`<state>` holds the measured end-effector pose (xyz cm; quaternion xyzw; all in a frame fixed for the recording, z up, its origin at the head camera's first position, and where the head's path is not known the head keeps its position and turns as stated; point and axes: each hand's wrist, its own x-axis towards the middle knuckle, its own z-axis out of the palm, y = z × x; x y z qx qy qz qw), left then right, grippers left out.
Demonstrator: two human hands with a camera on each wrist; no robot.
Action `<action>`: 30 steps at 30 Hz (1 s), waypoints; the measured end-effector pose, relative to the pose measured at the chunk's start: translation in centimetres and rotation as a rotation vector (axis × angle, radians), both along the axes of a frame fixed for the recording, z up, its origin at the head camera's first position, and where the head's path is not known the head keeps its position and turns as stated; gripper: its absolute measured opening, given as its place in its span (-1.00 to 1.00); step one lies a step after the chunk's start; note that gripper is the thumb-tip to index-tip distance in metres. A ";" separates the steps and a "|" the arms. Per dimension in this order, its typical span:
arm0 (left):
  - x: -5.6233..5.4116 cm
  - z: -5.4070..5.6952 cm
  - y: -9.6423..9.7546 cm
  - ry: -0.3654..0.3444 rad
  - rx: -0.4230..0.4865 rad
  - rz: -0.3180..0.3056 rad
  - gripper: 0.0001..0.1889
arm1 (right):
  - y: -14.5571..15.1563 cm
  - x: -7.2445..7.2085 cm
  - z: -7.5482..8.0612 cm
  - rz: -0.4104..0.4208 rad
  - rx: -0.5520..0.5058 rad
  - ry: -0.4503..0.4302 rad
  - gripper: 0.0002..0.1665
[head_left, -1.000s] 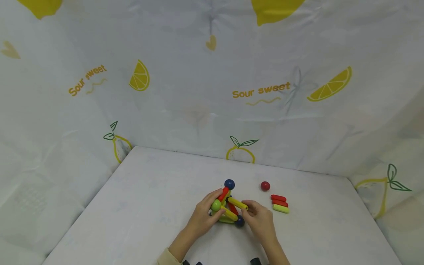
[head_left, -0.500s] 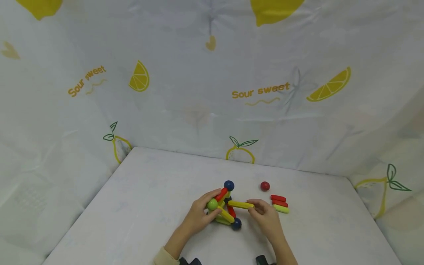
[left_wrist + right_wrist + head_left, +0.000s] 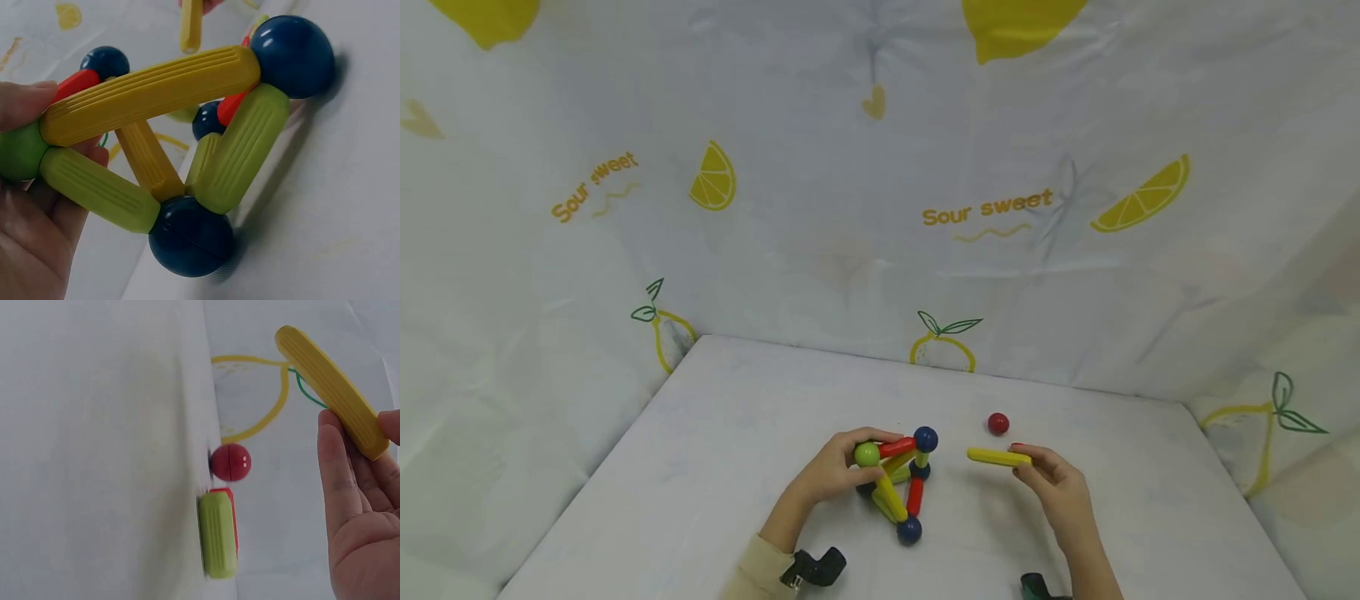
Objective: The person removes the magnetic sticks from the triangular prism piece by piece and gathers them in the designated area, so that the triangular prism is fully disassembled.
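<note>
My left hand [image 3: 831, 471] grips a frame of coloured rods and balls at its light green ball [image 3: 867, 454]. Blue balls [image 3: 294, 56] join yellow, red and light green rods in it; one yellow rod [image 3: 153, 94] runs from the green ball to a blue one. Away to the right, my right hand [image 3: 1060, 492] pinches a loose yellow rod [image 3: 998, 457] by one end, between thumb and fingers. That rod points left, apart from the frame, and in the right wrist view it slants upward from the fingertips.
A red ball [image 3: 997, 423] lies on the white table [image 3: 760, 400] behind the right hand. Beside it in the right wrist view are a light green rod [image 3: 217, 534] and a red rod [image 3: 234, 519]. A lemon-printed white sheet [image 3: 820, 192] hangs behind the table.
The yellow rod's end has come away from the frame, and my right hand has carried it right. My left hand has moved left and turned the frame. The right hand now covers the loose rods.
</note>
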<state>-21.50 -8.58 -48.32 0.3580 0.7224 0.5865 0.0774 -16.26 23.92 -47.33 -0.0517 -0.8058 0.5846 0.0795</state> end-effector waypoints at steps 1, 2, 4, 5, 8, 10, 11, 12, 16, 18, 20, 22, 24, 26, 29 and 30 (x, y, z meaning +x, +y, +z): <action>-0.3 0.1 -0.1 -0.019 0.009 -0.019 -0.57 | 0.5 0.0 0.0 -0.011 0.003 -0.001 -0.62; -0.5 0.2 -0.2 -0.040 0.017 -0.038 -0.57 | 1.0 0.1 -0.1 -0.023 -0.003 -0.006 -0.61; -1.0 0.3 -0.3 -0.067 0.031 -0.061 -0.57 | 2.0 0.2 -0.2 -0.051 -0.005 -0.011 -0.58; -1.2 0.4 -0.4 -0.084 0.035 -0.066 -0.56 | 2.5 0.2 -0.3 -0.067 -0.009 -0.017 -0.55; -1.7 0.2 -0.3 -0.109 0.045 -0.068 -0.55 | 3.9 0.3 -0.6 -0.109 -0.043 -0.026 -0.49; -1.9 -0.1 -0.3 -0.105 0.064 -0.066 -0.53 | 4.8 0.2 -0.8 -0.142 -0.070 -0.031 -0.46; -1.9 -0.2 -0.3 -0.099 0.079 -0.068 -0.52 | 5.3 0.2 -0.9 -0.157 -0.095 -0.033 -0.46; -1.8 0.0 -0.3 -0.092 0.089 -0.062 -0.52 | 5.8 0.2 -1.0 -0.176 -0.118 -0.035 -0.45; -1.4 -0.7 -0.2 -0.057 0.120 -0.018 -0.52 | 7.6 0.2 -1.3 -0.244 -0.203 -0.059 -0.44; -1.1 -0.9 -0.2 -0.046 0.106 0.032 -0.55 | 8.6 0.3 -1.7 -0.268 -0.227 -0.078 -0.44; -0.9 -1.6 -0.3 -0.047 0.099 0.072 -0.57 | 9.4 0.2 -2.0 -0.282 -0.228 -0.096 -0.43; -0.5 -1.8 -0.3 -0.054 0.095 0.102 -0.57 | 10.2 0.0 -2.4 -0.290 -0.228 -0.100 -0.44; -0.2 -1.9 -0.2 -0.069 0.099 0.117 -0.53 | 10.9 -0.1 -2.8 -0.285 -0.257 -0.094 -0.47; 0.1 -2.1 -0.2 -0.086 0.113 0.122 -0.50 | 11.6 -0.4 -3.0 -0.283 -0.289 -0.098 -0.54; 0.4 -2.3 -0.1 -0.081 0.128 0.143 -0.50 | 12.6 -0.7 -3.5 -0.285 -0.348 -0.114 -0.68; 0.5 -2.4 0.0 -0.071 0.137 0.151 -0.50 | 12.9 -0.9 -3.7 -0.291 -0.367 -0.122 -0.71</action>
